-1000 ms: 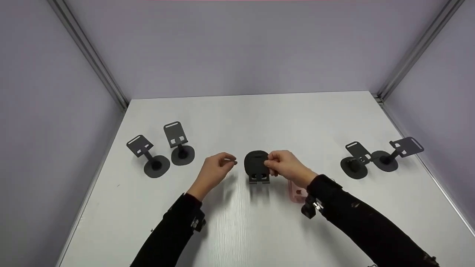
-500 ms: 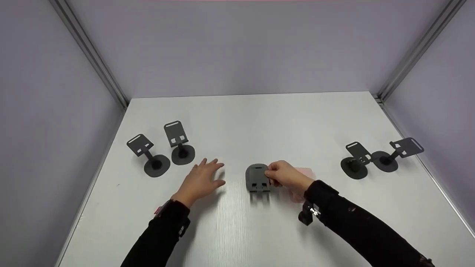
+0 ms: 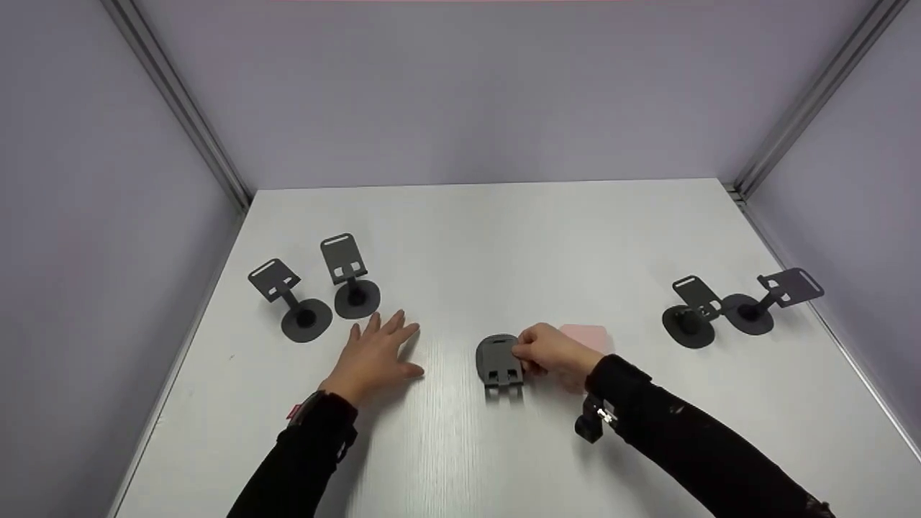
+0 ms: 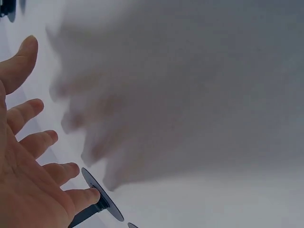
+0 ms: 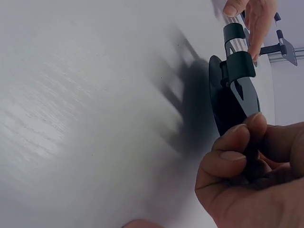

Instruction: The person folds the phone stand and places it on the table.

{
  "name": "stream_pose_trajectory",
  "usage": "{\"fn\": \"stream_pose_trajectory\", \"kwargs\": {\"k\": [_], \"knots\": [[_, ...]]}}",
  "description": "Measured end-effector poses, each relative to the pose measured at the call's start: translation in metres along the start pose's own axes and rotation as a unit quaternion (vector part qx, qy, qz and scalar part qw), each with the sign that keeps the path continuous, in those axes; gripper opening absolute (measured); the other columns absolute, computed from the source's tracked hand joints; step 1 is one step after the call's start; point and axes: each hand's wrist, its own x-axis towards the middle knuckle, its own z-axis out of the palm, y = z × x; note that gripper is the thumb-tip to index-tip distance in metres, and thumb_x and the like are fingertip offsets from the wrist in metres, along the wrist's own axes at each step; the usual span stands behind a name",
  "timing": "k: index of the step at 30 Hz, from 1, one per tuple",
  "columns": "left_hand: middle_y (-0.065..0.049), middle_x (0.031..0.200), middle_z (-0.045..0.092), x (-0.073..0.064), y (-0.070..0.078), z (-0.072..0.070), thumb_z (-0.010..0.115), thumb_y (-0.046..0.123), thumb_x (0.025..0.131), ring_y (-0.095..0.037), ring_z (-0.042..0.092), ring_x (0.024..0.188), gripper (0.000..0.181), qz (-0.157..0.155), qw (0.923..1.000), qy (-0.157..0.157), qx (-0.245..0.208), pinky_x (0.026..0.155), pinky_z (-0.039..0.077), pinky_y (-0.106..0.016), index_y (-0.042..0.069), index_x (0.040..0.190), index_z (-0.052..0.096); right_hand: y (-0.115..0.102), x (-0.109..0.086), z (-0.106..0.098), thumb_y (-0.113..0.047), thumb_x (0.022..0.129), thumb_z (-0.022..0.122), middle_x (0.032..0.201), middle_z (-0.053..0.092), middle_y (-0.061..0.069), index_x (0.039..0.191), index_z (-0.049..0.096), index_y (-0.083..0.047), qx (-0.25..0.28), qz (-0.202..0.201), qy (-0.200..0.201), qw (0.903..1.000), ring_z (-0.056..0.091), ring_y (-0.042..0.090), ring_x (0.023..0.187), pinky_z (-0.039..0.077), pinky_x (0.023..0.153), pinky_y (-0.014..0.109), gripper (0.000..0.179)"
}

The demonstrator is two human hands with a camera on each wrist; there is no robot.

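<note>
A: Where's the folded stand (image 3: 499,361)?
B: Near the middle of the worktop (image 3: 460,237), its right edge pinched between the thumb and curled fingers of the right hand (image 3: 552,351); I can't tell whether it touches the surface.
A: Shape and finish?
B: Smooth, dark grey; a plate with rounded corners, two small cut-outs and two lips on the near side, over a round base. A flat pale pink thing (image 3: 588,337) is partly hidden behind that hand.
A: And the left hand (image 3: 368,367)?
B: Fingers spread wide, holding nothing, over the white, faintly grained top, near the two opened stands (image 3: 305,321) on the left. Another pair (image 3: 688,327) stands well apart on the right.
A: Edges and room?
B: A broad white stretch runs from the folded stand to the straight far edge, where a pale lilac panel (image 3: 475,86) rises; there's also a gap between the left hand and the folded stand
</note>
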Motion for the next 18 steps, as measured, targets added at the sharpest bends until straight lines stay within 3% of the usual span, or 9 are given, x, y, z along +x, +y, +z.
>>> {"fn": "stream_pose_trajectory", "kwargs": {"k": [9, 18], "knots": [[-0.015, 0.164, 0.033, -0.0051, -0.0057, -0.0010, 0.081, 0.048, 0.081, -0.055, 0.022, 0.149, 0.084, -0.020, 0.9997, -0.006, 0.010, 0.115, 0.015, -0.076, 0.018, 0.153, 0.050, 0.0055, 0.0018, 0.0024, -0.004, 0.099, 0.056, 0.062, 0.053, 0.002, 0.070, 0.055, -0.007, -0.015, 0.008, 0.001, 0.9999, 0.046, 0.014, 0.059, 0.040, 0.057, 0.026, 0.029], [-0.015, 0.165, 0.033, -0.0073, -0.0047, -0.0033, 0.081, 0.049, 0.082, -0.053, 0.020, 0.150, 0.084, -0.027, 0.9995, -0.011, 0.007, 0.115, 0.017, -0.076, 0.019, 0.153, 0.049, 0.0045, 0.0008, 0.0032, -0.004, 0.097, 0.062, 0.054, 0.053, 0.001, 0.071, 0.064, -0.001, -0.057, 0.014, 0.028, 0.9979, 0.047, 0.011, 0.052, 0.038, 0.051, 0.022, 0.027]]}}
